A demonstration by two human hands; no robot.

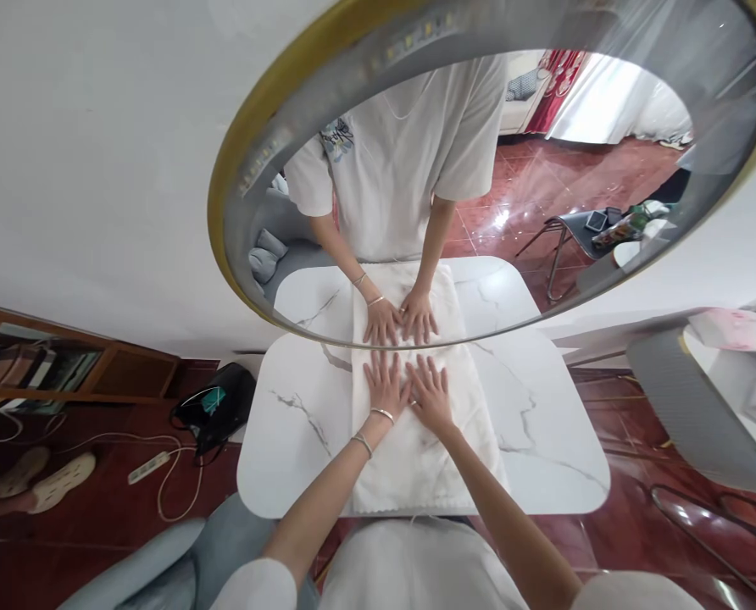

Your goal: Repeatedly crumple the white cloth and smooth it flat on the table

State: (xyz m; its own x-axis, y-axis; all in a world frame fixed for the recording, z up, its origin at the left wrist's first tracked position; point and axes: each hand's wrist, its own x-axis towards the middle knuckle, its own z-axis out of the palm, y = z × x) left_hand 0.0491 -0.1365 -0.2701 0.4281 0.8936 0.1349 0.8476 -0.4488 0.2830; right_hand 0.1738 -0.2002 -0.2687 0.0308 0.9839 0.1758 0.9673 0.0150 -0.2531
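A white towel (416,474) lies spread lengthwise over the middle of a white marble-patterned table (295,424). Palm down on its far part rests my left hand (386,385), fingers spread, with two bracelets at the wrist. Just beside it, my right hand (431,394) also presses flat on the cloth, a ring on one finger. The thumbs come close together, and neither hand holds anything. Both hands and the towel show again in the round mirror (391,203) above the table's far edge.
The mirror's gold rim (219,203) reaches low over the table's far side. At right stands a grey chair (689,407) with white cloth on it. A black bag (231,398), a power strip (149,468) and another person's shoe (65,483) are on the red floor at left.
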